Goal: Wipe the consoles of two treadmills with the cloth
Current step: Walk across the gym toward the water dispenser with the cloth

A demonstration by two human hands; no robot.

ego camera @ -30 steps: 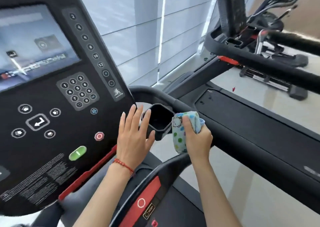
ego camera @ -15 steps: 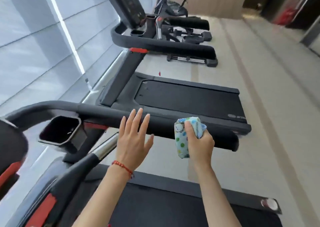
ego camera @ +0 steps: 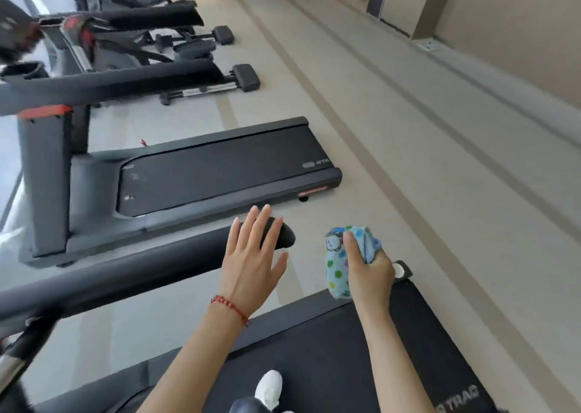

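My right hand (ego camera: 367, 268) grips a bunched light-blue cloth with coloured dots (ego camera: 338, 264), held in the air above the rear of the belt I stand on. My left hand (ego camera: 251, 261) is open with fingers spread, hovering over the end of the near treadmill's black side handrail (ego camera: 141, 271). A red string bracelet circles the left wrist. The second treadmill (ego camera: 213, 167) lies to the left and ahead; only a blurred corner of its console (ego camera: 12, 32) shows at the top left edge. The near treadmill's console is out of view.
The belt of the near treadmill (ego camera: 330, 365) runs under me, with a white shoe (ego camera: 268, 389) on it. Exercise bikes (ego camera: 151, 44) stand beyond the second treadmill. Beige floor (ego camera: 424, 161) stretches right toward a wall and a cabinet (ego camera: 399, 0).
The view has swung right and down, away from the first console. Both hands kept their pose; the left hand now hovers over the handrail's end, the cloth still in the right.
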